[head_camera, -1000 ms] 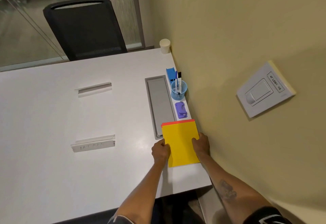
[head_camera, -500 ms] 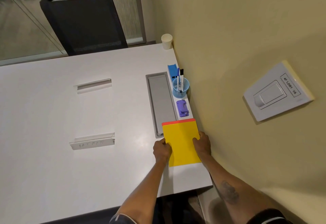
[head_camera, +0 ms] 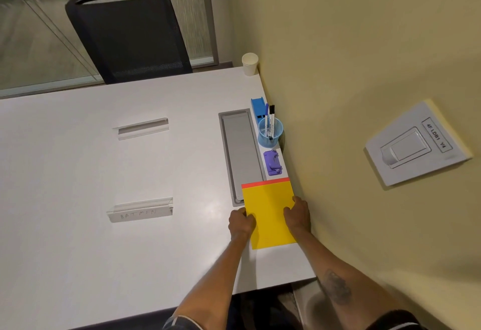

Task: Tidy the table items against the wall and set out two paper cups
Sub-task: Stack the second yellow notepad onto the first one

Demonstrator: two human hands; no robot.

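Head view: left hand (head_camera: 241, 221) and right hand (head_camera: 298, 215) have fingers (head_camera: 287, 210) clamped on the side edges of the yellow folder stack (head_camera: 268, 212), which lies flat on the surface (head_camera: 104, 173), long axis running away from the fingers toward the purple stapler (head_camera: 272, 159) and along the wall (head_camera: 351, 43). The paper cup (head_camera: 250, 63) stands well beyond, in the far corner; right hand is nearer the wall. Versus the earlier frames, the stack and grip look unchanged; only the camera shifted.

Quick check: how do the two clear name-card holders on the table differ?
The near holder carries handwritten lettering on its front face; the far holder shows no writing. The near holder lies level with the person's hands, the far holder level with the pen cup. Both are clear, long, and lie roughly parallel.
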